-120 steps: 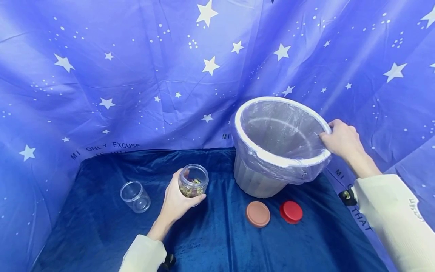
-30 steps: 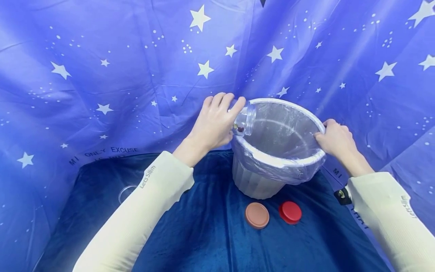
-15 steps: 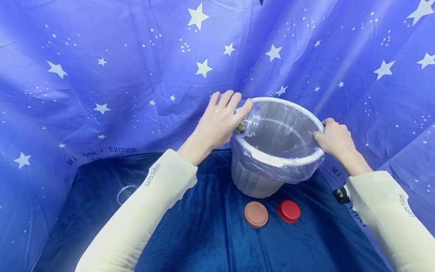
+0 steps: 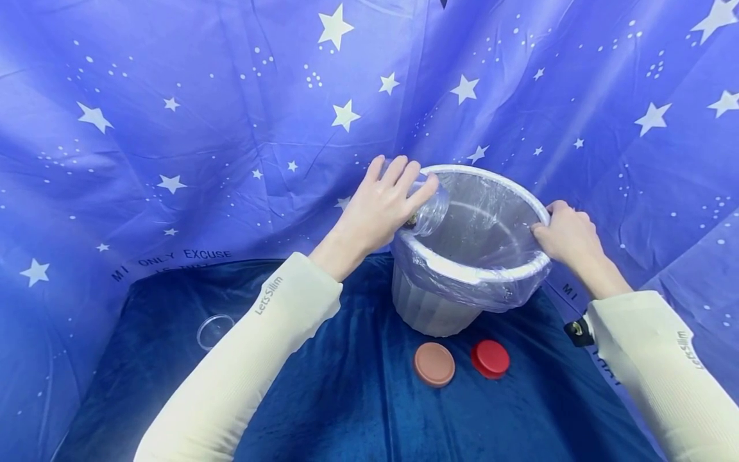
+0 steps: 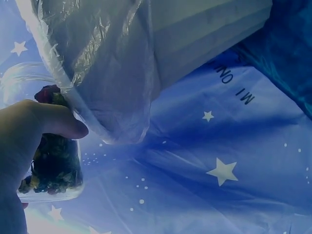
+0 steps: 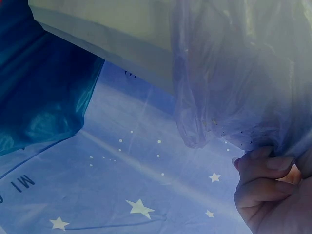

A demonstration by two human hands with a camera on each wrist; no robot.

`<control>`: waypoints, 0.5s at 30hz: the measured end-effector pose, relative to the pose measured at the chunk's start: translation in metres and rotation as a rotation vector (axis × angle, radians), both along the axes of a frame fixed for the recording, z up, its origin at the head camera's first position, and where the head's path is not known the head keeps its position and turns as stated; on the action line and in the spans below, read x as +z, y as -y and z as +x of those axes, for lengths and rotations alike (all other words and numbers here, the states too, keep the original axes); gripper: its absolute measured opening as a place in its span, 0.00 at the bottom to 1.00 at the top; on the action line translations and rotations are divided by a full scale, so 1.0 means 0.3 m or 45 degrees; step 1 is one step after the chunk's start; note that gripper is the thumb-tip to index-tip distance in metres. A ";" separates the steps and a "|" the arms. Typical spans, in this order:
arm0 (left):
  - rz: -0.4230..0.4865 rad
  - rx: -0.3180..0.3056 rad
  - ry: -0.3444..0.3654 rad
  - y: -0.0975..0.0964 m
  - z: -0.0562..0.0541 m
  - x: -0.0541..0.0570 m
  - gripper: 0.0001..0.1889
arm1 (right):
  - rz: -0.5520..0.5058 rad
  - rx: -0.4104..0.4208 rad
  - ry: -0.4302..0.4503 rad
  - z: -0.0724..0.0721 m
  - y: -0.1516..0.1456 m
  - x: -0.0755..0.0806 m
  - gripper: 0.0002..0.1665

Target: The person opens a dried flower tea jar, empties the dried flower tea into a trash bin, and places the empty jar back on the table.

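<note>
My left hand [image 4: 383, 205] grips a clear jar [image 4: 434, 208], tipped on its side with its mouth over the left part of the bin's rim. Dried flower bits, dark with some yellow and red, lie inside the jar; in the left wrist view this dried flower tea [image 5: 53, 163] shows below the thumb. The white trash bin [image 4: 430, 308] is lined with a thin clear plastic bag [image 4: 502, 292] folded over its rim. On the bin's right side my right hand [image 4: 571, 237] pinches the rim and the bag, tilting the bin; the right wrist view shows its curled fingers [image 6: 265, 180].
A brownish-pink round lid [image 4: 434, 364] and a red lid [image 4: 491, 359] lie on the dark blue cloth [image 4: 352, 398] in front of the bin. A second clear jar [image 4: 215, 330] is partly hidden behind the left sleeve. Star-printed blue curtain [image 4: 248, 115] hangs behind.
From low over the cloth, the left hand has lifted the jar rightward to the bin's rim and tipped it; over the last second it edges further in. The right hand keeps its hold.
</note>
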State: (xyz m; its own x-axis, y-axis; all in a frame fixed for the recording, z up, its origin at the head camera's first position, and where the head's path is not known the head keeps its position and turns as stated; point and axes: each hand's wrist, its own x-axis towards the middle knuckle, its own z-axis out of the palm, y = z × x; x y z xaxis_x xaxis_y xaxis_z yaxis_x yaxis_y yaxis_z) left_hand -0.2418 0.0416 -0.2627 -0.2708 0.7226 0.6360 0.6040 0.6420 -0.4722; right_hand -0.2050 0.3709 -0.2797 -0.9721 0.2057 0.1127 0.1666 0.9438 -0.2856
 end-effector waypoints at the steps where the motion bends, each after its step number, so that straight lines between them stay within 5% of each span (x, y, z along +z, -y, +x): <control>1: -0.002 -0.005 -0.011 -0.002 -0.001 0.000 0.28 | 0.000 0.000 0.000 0.000 0.000 0.000 0.30; 15: -0.136 0.014 -0.109 -0.021 -0.005 0.018 0.21 | -0.001 -0.004 -0.001 0.002 -0.001 -0.002 0.31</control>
